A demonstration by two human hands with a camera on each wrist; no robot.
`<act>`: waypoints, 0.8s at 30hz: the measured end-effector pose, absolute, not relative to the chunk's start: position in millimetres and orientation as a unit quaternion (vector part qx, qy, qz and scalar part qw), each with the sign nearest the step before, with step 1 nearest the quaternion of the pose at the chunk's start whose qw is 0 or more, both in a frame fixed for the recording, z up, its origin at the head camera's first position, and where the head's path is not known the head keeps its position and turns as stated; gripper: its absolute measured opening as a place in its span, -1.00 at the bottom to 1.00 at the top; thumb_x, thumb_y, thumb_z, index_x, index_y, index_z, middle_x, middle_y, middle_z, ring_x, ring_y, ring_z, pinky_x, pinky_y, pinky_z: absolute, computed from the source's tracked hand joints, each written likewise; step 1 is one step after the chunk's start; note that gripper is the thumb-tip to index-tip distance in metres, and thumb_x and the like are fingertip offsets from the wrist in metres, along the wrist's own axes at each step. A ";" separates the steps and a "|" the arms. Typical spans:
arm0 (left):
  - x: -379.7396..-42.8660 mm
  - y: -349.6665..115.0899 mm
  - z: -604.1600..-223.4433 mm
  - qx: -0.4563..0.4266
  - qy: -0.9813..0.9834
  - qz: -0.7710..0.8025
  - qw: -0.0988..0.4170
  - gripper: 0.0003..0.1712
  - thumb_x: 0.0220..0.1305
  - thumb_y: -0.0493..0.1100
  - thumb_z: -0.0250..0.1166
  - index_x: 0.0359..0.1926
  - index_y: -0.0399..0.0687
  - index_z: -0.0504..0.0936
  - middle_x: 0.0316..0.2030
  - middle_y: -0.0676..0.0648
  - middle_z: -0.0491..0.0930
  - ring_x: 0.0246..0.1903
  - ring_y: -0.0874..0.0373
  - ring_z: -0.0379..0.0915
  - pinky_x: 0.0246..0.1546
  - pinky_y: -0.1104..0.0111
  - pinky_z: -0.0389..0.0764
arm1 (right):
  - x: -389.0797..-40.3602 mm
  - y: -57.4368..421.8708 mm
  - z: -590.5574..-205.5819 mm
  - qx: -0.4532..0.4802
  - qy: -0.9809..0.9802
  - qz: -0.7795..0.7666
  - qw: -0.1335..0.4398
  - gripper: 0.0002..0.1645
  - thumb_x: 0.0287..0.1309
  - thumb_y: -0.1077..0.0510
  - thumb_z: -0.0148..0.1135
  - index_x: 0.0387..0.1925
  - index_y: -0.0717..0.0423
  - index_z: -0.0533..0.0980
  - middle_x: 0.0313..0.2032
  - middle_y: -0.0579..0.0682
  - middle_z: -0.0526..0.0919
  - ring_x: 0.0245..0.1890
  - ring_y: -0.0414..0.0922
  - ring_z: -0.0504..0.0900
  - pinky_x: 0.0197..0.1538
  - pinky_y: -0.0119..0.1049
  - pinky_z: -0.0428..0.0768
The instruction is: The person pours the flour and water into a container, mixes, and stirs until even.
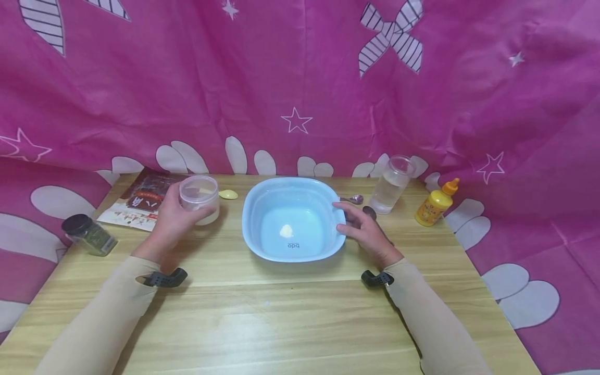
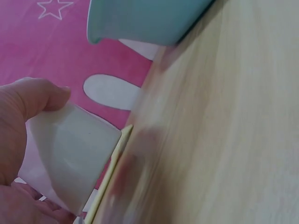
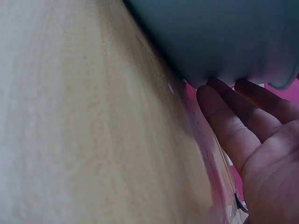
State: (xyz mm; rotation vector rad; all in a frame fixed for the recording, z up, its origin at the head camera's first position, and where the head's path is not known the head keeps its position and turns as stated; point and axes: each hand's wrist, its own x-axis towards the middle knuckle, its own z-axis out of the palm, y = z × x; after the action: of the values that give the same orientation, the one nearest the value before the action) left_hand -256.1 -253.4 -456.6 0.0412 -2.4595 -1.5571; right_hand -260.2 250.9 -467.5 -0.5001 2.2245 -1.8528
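Note:
My left hand (image 1: 171,221) grips a translucent lidless plastic jar (image 1: 199,191) from its left side, thumb and fingers around the wall. The left wrist view shows the jar (image 2: 77,151) close over the table, beside the yellow spoon (image 2: 110,175). A light-blue basin (image 1: 292,255) stands mid-table, a small pale patch (image 1: 286,230) on its floor. My right hand (image 1: 367,234) holds the basin's right rim, thumb and index finger over the edge. In the right wrist view, the other fingertips (image 3: 212,95) press against the basin's outer wall (image 3: 219,42).
On the left are a brown-and-white packet (image 1: 136,208) and a black-capped spice jar (image 1: 89,234). To the right stand a clear tumbler of liquid (image 1: 391,187) and a yellow squeeze bottle (image 1: 433,205). A metal spoon (image 1: 356,199) and a dark-handled utensil (image 1: 370,212) lie near the basin.

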 end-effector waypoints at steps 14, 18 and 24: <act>-259.2 -262.6 -465.0 0.016 -0.841 -0.529 0.108 0.25 0.20 -0.08 0.72 0.69 -0.27 0.14 0.46 -0.38 0.39 0.42 -0.28 0.35 0.49 -0.23 0.36 | -260.0 250.7 -467.0 -0.163 0.758 -0.623 0.103 -0.25 0.49 0.03 0.47 0.61 -0.20 0.46 0.60 0.05 0.46 0.43 0.18 0.62 0.26 -0.11 0.74; -260.5 -264.2 -468.8 0.012 -0.845 -0.524 0.104 0.25 0.21 -0.05 0.73 0.69 -0.26 0.14 0.46 -0.38 0.40 0.42 -0.28 0.36 0.48 -0.23 0.37 | -260.6 252.1 -468.5 -0.161 0.758 -0.623 0.103 -0.26 0.49 0.02 0.47 0.61 -0.22 0.47 0.61 0.02 0.45 0.42 0.17 0.62 0.26 -0.10 0.74; -262.2 -266.1 -471.4 0.014 -0.848 -0.520 0.103 0.26 0.19 -0.08 0.73 0.69 -0.28 0.14 0.45 -0.41 0.40 0.42 -0.30 0.36 0.48 -0.25 0.37 | -261.2 252.6 -470.4 -0.168 0.760 -0.620 0.099 -0.27 0.52 0.03 0.45 0.61 -0.21 0.46 0.60 0.04 0.46 0.41 0.15 0.63 0.27 -0.12 0.73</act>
State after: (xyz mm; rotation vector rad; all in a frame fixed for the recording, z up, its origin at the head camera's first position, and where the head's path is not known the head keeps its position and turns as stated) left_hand -262.2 -266.1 -471.4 0.0401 -2.5029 -1.5344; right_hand -261.2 252.6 -470.4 -0.4967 2.2464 -1.8349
